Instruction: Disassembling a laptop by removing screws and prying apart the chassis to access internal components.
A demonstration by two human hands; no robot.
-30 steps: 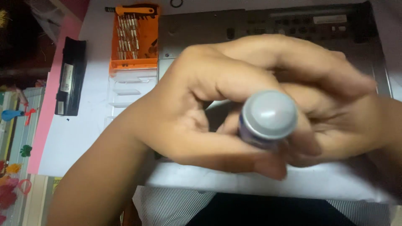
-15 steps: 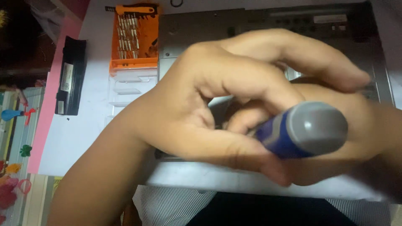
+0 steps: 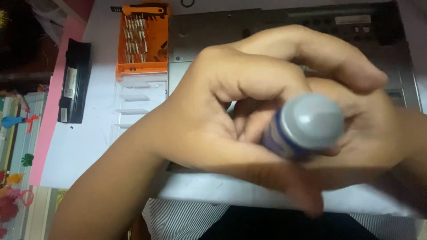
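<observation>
Both hands point(image 3: 284, 120) hide the screwdriver point(image 3: 307, 126) tip.

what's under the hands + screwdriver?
Under the left hand, right hand and the grey-capped blue screwdriver lies a grey laptop base, underside up, on the white table. The screwdriver tip and the spot it touches are hidden by the hands.

A white table point(image 3: 93, 146) is being lit from above, its surface glaring pale. A pink strip point(image 3: 55, 111) is running along its left edge. Beyond that edge, colourful patterned material point(image 3: 15, 178) is lying in dimmer light, and the far left corner is being left in darkness.
</observation>
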